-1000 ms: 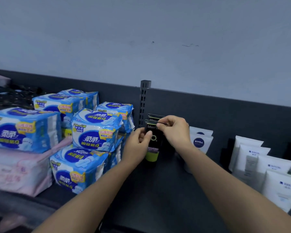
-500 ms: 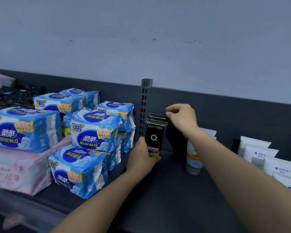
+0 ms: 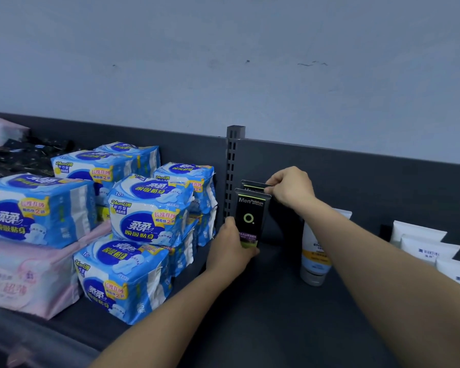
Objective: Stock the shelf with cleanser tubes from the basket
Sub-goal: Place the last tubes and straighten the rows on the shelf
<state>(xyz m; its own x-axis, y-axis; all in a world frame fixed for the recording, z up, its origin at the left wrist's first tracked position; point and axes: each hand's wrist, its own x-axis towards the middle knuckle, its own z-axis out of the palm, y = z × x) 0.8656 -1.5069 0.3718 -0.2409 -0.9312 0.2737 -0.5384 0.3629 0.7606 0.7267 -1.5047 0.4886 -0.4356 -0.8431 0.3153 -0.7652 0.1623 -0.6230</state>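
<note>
Two black cleanser tubes stand upright on the dark shelf, beside the slotted upright post. The front black tube has a green ring and white lettering. My left hand grips its lower end from the left. Behind it stands the rear black tube, and my right hand pinches its top edge. The basket is out of view.
Blue-and-white pad packs are stacked left of the post, with pink packs further left. A white-and-yellow tube stands right of the black tubes. Several white tubes lean at the far right.
My left hand dropped from the front tube's side to its lower end. My right hand rose from that tube's top to the rear tube's top edge.
</note>
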